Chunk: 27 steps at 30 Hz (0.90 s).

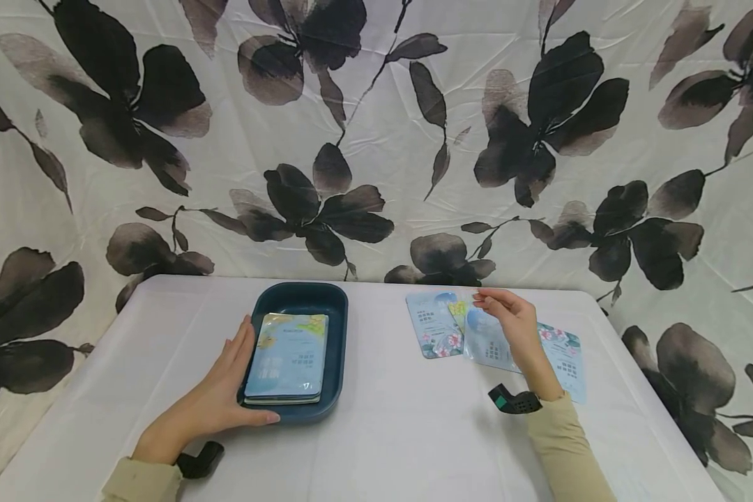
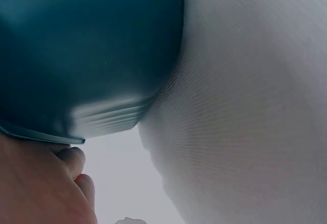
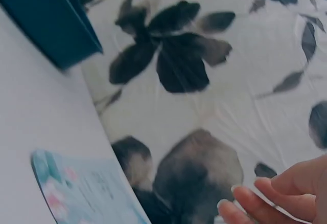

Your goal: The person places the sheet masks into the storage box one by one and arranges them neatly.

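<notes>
A dark teal tray (image 1: 335,348) stands left of centre, with a stack of pale blue sachet packets (image 1: 291,359) lying in it. My left hand (image 1: 222,390) rests along its left side, fingers straight, thumb at the near left corner; the left wrist view shows the tray's wall close up. Over at the right, my right hand (image 1: 514,324) pinches the upper edge of a light blue packet (image 1: 489,341), its fingertips close together. Around it lie a flowered blue packet (image 1: 436,328), a mostly covered yellow one (image 1: 457,314) and another flowered packet (image 1: 565,355) partly behind the forearm.
A white-covered table (image 1: 376,446) carries everything. Its far edge meets a hanging cloth (image 1: 376,139) with dark flower prints. Each wrist wears a small black device (image 1: 514,401).
</notes>
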Motion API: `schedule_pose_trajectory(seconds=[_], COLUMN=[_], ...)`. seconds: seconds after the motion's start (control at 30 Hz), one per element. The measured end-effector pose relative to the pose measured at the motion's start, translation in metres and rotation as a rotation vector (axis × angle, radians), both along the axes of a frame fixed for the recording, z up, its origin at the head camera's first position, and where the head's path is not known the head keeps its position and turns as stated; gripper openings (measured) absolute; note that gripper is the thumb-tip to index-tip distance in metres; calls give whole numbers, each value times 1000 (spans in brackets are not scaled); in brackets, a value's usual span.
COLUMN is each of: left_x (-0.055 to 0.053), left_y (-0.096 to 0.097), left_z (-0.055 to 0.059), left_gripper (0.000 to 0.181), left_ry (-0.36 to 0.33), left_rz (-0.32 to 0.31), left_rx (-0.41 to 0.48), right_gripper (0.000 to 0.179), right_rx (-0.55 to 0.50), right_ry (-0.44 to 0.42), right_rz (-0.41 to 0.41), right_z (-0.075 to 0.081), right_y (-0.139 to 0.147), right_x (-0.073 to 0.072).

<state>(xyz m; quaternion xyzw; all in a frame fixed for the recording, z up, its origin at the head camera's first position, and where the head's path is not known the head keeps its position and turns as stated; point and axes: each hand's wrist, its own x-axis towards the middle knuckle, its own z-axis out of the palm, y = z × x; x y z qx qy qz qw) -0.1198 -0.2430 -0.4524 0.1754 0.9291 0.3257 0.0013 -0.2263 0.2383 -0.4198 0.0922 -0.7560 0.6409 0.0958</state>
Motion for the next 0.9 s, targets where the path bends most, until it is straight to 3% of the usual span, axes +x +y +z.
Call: schedule_pose_trajectory(seconds=[0.23,0.37,0.57,0.73,0.9], left_x=[0,0,0,0,0], left_y=[0,0,1,1,1], left_z=[-1,-1,-1,-1,0], left_gripper=[144,144,145,145,145], left_ry=[-14,-17,-27,-40,-60], left_rz=[4,8,18,20,32], left_rx=[3,12,14,19,23], right_gripper=[36,36,39,57,74], right_rx=[-24,39,215,480,683], right_ry=[-16,-30,-98,-173,-125], right_rz=[-29,-56,-83,-71,-3], right_z=[-14,-25,-43,-52,-57], right_y=[26,35,46,48,48], right_x=[-5,-7,-13,-16,-19])
